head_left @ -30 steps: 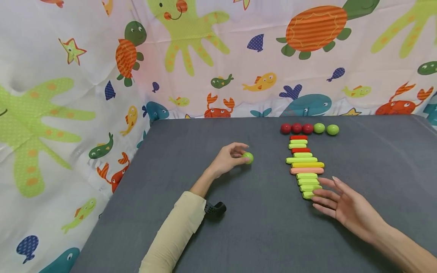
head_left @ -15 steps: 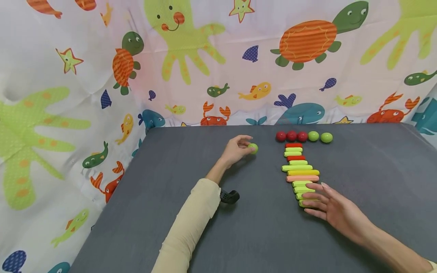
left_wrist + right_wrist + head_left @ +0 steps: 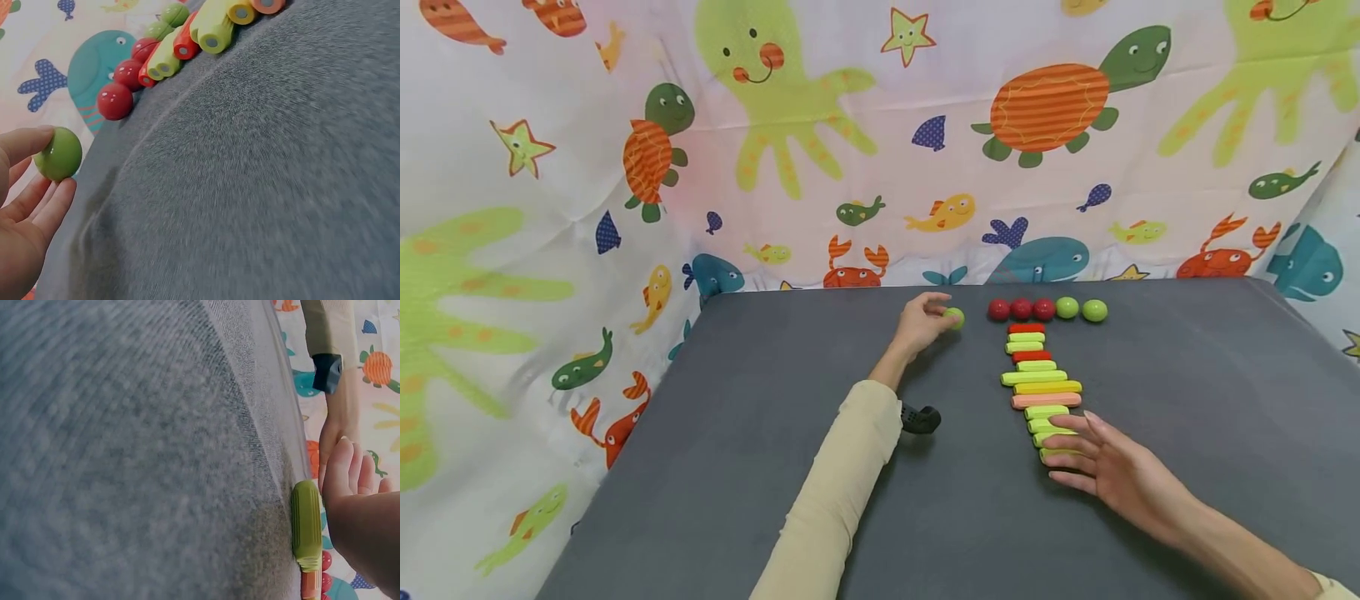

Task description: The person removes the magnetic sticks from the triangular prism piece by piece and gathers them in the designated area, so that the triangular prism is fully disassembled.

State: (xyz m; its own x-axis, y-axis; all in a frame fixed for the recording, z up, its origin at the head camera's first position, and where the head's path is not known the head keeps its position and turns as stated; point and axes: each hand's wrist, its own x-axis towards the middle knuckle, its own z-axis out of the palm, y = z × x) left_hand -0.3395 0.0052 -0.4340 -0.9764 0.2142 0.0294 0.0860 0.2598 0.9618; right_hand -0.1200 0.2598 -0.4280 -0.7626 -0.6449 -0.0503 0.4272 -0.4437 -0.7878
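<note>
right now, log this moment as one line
left hand: pinches small green ball | right hand: open on green sticks | grey table

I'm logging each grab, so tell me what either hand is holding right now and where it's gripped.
The left hand pinches a green ball between thumb and fingertips across its round sides. The right hand holds nothing; its straight fingers lie at the nearest green sticks.
</note>
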